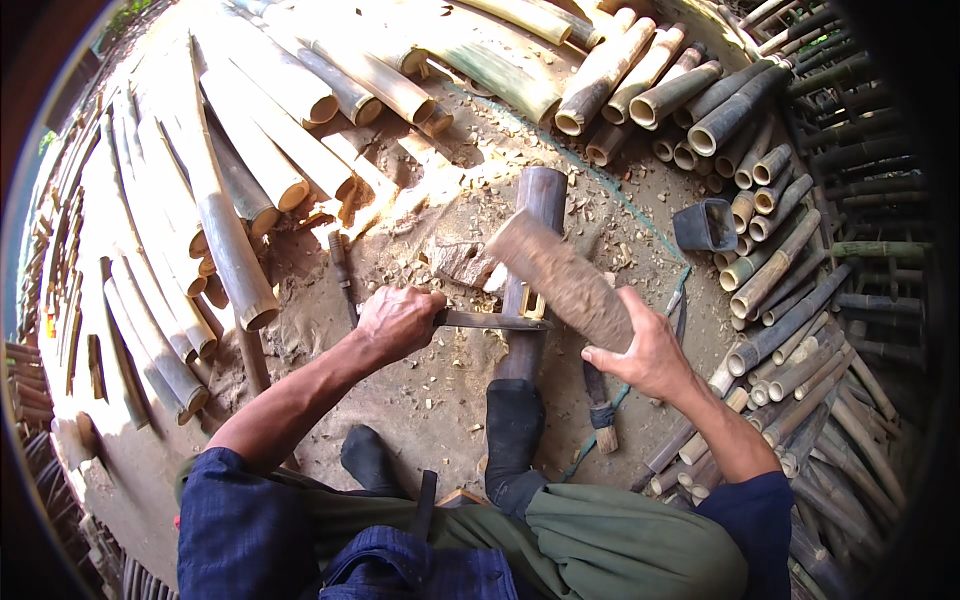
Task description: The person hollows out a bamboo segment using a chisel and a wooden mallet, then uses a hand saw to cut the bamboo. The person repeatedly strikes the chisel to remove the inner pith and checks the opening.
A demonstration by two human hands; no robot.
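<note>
The left hand (pixel 398 322) is clamped on the handle of a knife (pixel 495 321) whose blade lies across a dark bamboo pole (pixel 533 250) on the dirt. The right hand (pixel 645 355) grips a wooden mallet (pixel 560 280) above the blade. A foot (pixel 513 420) pins the pole. A dark cup (pixel 706 225) beside cut bamboo tubes (pixel 770 290); contents not visible.

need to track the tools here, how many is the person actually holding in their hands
2: a knife gripped in the left hand, its blade laid across the dark bamboo pole, and a wooden mallet raised in the right hand.

Two hands (pixel 398 322), one knife (pixel 495 321), one mallet (pixel 560 280) (bamboo uncountable).
</note>
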